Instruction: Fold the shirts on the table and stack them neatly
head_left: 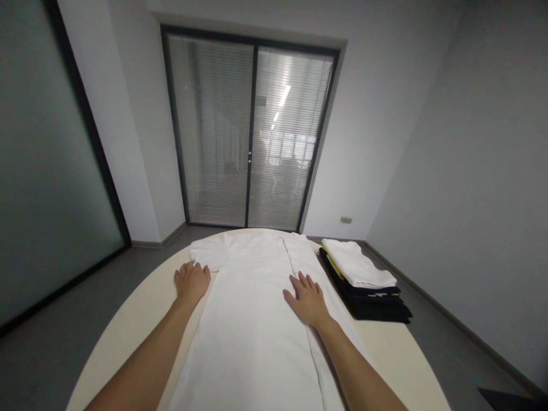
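Observation:
A white T-shirt (pixel 252 319) lies spread on the table, its right side folded inward in a long strip along its length. My right hand (pixel 306 299) rests flat on that folded strip, fingers spread. At the shirt's left edge, just below the left sleeve (pixel 208 253), is my left hand (pixel 192 281). Its fingers are apart and slightly bent, with the tips by the sleeve's hem. Nothing shows clasped in either hand. The shirt's bottom end runs out of view toward me.
A stack of folded clothes stands on the right of the round, cream table (pixel 385 348), with a white garment (pixel 359 264) on top and black ones (pixel 377 308) below. A glass door with blinds (pixel 252 137) is behind the table. Walls flank it on both sides.

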`<state>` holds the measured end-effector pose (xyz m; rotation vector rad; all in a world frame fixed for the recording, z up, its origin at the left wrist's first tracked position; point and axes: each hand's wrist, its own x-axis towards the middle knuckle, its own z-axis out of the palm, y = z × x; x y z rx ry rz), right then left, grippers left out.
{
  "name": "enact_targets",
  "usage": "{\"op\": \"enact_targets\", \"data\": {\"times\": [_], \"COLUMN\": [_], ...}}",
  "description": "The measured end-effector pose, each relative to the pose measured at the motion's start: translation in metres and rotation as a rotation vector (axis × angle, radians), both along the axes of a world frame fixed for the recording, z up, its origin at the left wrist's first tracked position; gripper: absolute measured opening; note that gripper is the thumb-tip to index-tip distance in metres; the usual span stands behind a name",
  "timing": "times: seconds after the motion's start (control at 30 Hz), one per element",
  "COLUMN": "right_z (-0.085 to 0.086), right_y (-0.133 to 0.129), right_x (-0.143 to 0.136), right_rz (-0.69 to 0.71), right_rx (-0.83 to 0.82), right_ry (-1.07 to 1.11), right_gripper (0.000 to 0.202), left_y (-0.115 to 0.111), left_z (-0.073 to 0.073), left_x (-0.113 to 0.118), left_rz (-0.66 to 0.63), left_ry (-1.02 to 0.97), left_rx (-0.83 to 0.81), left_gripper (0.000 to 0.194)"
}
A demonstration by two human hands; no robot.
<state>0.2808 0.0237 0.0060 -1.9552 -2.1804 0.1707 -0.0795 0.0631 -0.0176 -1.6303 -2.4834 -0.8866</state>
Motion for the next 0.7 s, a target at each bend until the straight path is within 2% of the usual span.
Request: {"op": "enact_targets", "data": {"times": [0.27,0.47,0.6,0.7], "right_z": [0.001,0.0,-0.001,-0.001], "right_y": [0.0,0.001,0.001,0.001], "right_x": [0.0,0.0,0.0,0.0], "right_rz": [-0.002,-0.007,-0.005,-0.005], "right_rx": [-0.002,-0.011,-0.01,-0.012], "right_ry": [0.003,-0.002,0.007,0.004], "right_gripper": [0.066,0.066,0.066,0.066], "left_y": [0.023,0.029,0.025,0.021], "left_z": [0.005,0.01,0.017,0.022], "left_x": [-0.004,-0.005,-0.008,0.003], "left_rz": [-0.02,-0.031,-0.069,-0.115], "left_ry": [-0.385,-0.7,-0.733,-0.659], "left_rx": [0.234,0.295,0.311,0.332], "left_gripper": [0.047,0.043,0.042,0.048]}}
